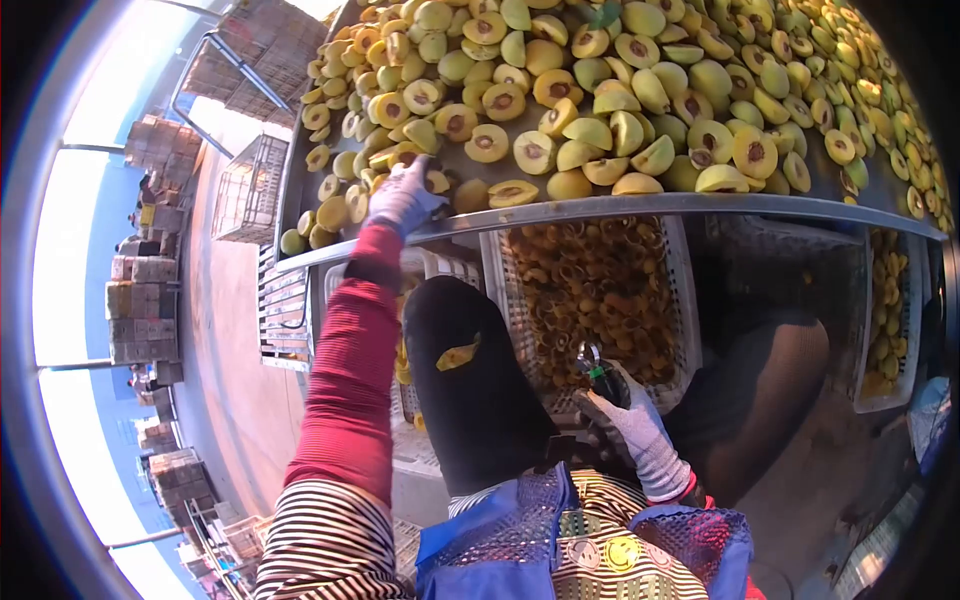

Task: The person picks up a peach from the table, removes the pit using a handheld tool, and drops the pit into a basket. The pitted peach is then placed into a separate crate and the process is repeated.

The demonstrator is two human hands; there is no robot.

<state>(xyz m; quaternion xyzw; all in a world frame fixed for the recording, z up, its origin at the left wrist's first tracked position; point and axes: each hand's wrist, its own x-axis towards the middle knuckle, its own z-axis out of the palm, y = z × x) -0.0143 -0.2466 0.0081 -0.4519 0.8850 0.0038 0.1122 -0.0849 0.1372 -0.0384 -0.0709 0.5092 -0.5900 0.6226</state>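
Metal table point(600, 205) under yellow-green, brown-centred fruit halves point(755, 154).

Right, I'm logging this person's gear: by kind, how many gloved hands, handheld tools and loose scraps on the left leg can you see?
Gloved hands: 2 (left hand, right hand)
Handheld tools, metal-tipped with a green band: 1 (tool)
Yellowish scraps on the left leg: 1 (scrap)
Total: 4

Head cam looked forward and down, pretty close over the lap point(470, 380) and metal table point(600, 208). Lens was super wide, with dark corners.
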